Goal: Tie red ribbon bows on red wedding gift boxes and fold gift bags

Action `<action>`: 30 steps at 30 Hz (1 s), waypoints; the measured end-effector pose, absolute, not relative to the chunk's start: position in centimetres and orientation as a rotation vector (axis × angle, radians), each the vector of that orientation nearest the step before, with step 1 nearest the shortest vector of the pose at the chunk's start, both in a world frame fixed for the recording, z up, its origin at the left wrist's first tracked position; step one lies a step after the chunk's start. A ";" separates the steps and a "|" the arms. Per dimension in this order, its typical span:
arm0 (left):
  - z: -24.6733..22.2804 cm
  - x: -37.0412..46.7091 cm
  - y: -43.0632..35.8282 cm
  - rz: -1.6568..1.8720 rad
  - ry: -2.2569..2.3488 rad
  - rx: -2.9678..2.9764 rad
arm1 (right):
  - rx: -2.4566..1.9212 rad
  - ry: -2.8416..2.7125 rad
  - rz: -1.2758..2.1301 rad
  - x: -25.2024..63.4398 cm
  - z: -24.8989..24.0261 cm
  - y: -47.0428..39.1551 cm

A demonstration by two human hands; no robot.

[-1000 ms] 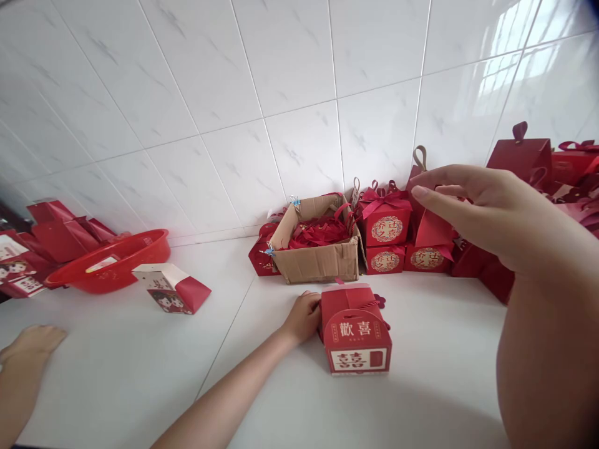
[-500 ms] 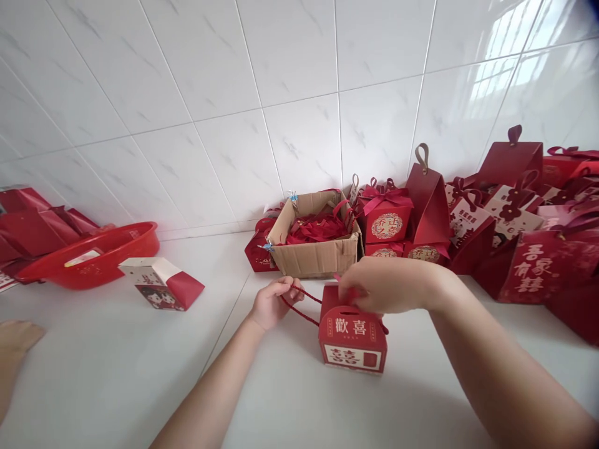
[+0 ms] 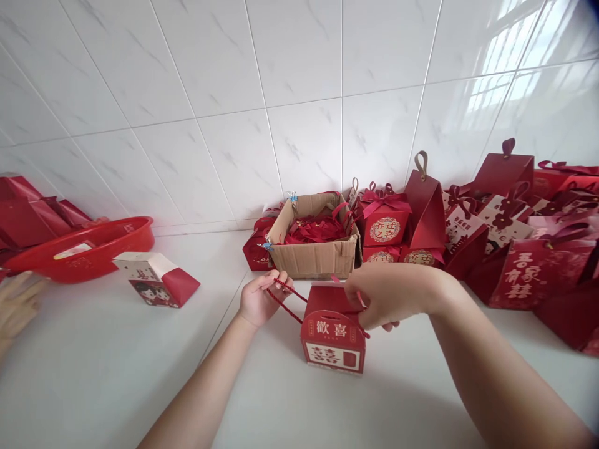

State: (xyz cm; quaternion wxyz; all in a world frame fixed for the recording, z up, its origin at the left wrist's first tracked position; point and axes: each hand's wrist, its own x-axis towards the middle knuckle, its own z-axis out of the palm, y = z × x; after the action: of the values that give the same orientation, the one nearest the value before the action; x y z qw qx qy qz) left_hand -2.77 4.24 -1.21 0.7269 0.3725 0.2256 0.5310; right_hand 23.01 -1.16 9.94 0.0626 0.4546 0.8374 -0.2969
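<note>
A small red gift box (image 3: 333, 346) with white and gold Chinese lettering stands upright on the white surface before me. My left hand (image 3: 262, 298) is closed on its red cord handle (image 3: 291, 309), which stretches out from the box's left side. Over the box's right top edge, my right hand (image 3: 381, 296) bends down with curled fingers touching it; what those fingers pinch is hidden behind the hand. A bit of red cord shows below them at the box's right side.
Behind the gift box stands a cardboard box (image 3: 311, 259) of red ribbons. Several red gift boxes (image 3: 384, 221) crowd the right. To the left are a white-and-red box (image 3: 161, 284), a red plastic basin (image 3: 105, 252) and another person's hand (image 3: 19, 308). A tiled wall rises behind.
The gift box and my left hand have shifted slightly left. My right hand has moved lower along the box's right side. Another person's hand has come towards the basin.
</note>
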 end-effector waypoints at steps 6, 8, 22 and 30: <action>-0.7 -2.5 4.0 1.241 0.494 0.767 | 1.582 2.738 -0.629 24.7 10.2 -0.8; -0.6 -2.6 4.0 1.270 0.487 0.752 | 1.594 2.787 -0.574 25.1 10.1 -0.7; 0.0 -2.7 3.8 1.355 0.633 0.847 | 1.714 3.174 -0.196 24.6 11.0 -0.8; -0.5 -3.6 5.2 1.534 1.191 1.165 | 1.546 3.222 -0.414 23.7 10.7 -0.6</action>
State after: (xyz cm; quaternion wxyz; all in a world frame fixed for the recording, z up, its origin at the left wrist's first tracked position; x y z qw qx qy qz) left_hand -3.61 5.20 -0.53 0.4245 0.4656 0.4763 0.6134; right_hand 23.72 -0.65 10.73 -0.2263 0.4186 0.8723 -0.1121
